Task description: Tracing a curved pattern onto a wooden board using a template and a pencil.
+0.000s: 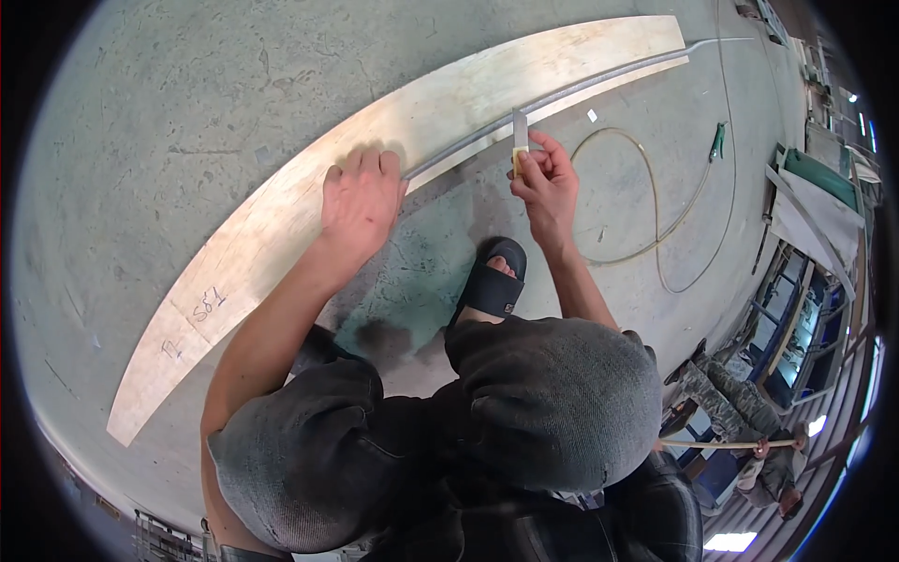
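A long, curved plywood board (281, 192) lies on the floor in front of me, with handwritten marks near its left end. Along its near edge runs a thin grey strip (599, 79), whose loose tail sticks out past the board's right end. My left hand (361, 201) rests palm down on the board, its fingers laid out and its thumb side beside the strip. Between the thumb and fingers of my right hand (546, 183) is a flat metal blade with a yellowish grip (520, 140), pointing away from me. The blade's tip overlaps the strip in view; whether they touch I cannot tell.
A thin hose (653, 178) loops over the floor at the right, with a green air gun (718, 140) at its end. My sandalled foot (493, 281) stands near the board. Another person (740, 398), metal frames and panels are at the far right.
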A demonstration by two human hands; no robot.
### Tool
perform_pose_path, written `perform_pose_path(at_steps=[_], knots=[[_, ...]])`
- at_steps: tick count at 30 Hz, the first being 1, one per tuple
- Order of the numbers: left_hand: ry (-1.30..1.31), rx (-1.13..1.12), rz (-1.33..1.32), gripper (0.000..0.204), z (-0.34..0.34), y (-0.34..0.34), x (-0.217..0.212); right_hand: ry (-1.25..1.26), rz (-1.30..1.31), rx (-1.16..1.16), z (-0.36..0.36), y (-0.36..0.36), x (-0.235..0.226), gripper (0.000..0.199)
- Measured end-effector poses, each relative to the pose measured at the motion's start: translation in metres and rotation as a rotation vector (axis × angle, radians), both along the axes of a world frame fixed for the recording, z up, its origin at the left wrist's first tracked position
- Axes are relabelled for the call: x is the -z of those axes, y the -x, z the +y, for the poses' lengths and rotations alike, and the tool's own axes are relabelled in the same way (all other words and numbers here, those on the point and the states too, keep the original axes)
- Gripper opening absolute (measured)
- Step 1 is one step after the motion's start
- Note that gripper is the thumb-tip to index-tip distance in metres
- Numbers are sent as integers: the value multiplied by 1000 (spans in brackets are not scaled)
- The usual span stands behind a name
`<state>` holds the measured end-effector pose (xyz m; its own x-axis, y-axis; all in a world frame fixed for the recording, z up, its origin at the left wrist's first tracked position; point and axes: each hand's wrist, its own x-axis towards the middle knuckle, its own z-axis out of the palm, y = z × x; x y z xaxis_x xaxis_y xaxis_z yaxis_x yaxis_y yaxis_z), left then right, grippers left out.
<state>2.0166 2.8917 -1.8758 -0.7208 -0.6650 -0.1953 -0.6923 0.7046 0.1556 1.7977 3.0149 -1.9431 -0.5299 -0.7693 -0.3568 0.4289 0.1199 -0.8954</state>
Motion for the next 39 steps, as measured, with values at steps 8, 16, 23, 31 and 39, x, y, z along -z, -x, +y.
perform_pose_path(at_steps=[8,16,23,31,39], knots=[[-460,-387,-30,28,-10,-63,-25,-154,144,-89,-5,-55,-2,13],[-810,-561,47,36,-3,-95,-33,45,1070,-250,-7,-82,13,22],[-885,-579,61,36,-1,-102,-26,98,1283,-151,-5,-67,23,20],[-884,-636,85,39,-6,-106,-27,-132,1114,-50,-19,-35,28,20],[-916,-600,103,38,-5,-106,-22,-77,1086,-133,-8,-21,32,22]])
